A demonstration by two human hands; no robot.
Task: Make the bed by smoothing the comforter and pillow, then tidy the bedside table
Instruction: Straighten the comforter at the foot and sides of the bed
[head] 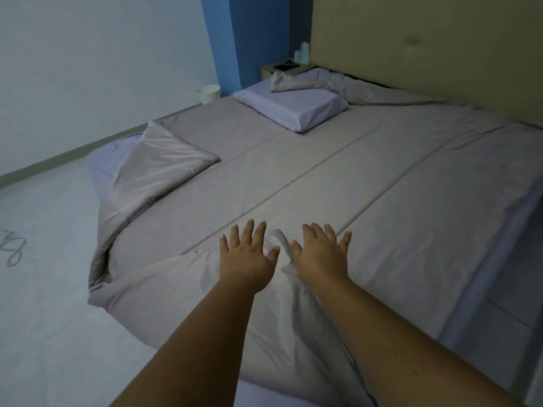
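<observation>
A grey-beige comforter [338, 177] covers the bed, with a corner folded back at the left and another bunched by the headboard. My left hand [248, 254] and my right hand [321, 252] lie flat on it side by side near the foot, fingers spread, a small ridge of fabric raised between them. A lavender pillow [291, 108] sits near the head of the bed on the left side. The bedside table [279, 70] stands in the far corner and carries a dark object and a tissue box [302, 54].
A white waste bin [209, 94] stands on the floor by the blue wall. A grey cord [13, 245] lies coiled on the pale floor at the left. The padded headboard [426, 45] runs along the right. Lavender sheet shows at the bed's edges.
</observation>
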